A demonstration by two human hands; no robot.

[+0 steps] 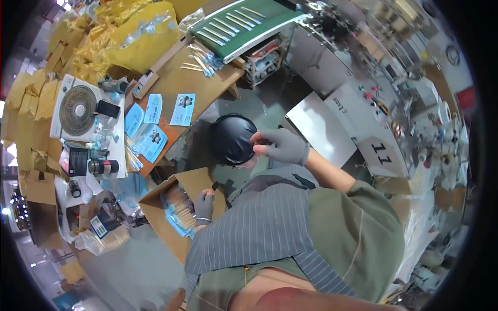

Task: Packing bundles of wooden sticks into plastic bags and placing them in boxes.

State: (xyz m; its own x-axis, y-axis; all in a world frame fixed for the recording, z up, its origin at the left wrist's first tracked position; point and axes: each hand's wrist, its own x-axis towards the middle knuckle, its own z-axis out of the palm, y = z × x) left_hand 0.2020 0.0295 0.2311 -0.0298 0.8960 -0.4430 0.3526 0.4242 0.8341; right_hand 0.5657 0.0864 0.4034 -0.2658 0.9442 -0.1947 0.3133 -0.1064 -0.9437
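The right hand (pixel 284 146), in a grey knit glove, was seen raised to a round black glossy cap (pixel 232 138), fingers curled onto its right edge in a grip. The left hand (pixel 204 205), also grey-gloved, was lowered at the rim of an open brown cardboard box (pixel 165 226) at centre left; fingers were bent, but whether anything was pinched could not be told. The box was packed with thin tan sticks in clear blue-printed sleeves (pixel 179 209). Pale blue rectangular leaflets with a small dark picture (pixel 182 109) were spread on a brown wooden tabletop (pixel 179 72) above the box. A white square desk fan (pixel 78 110) was noted at far left, a dark cylindrical can (pixel 102 166) just below it. Bulging yellow plastic sacks (pixel 140 31) were piled at top left. A green conveyor belt carrying wrapped sticks (pixel 236 23) ran across the top. A white sloped panel with black digits (pixel 381 153) was noted on the grey machine at right.
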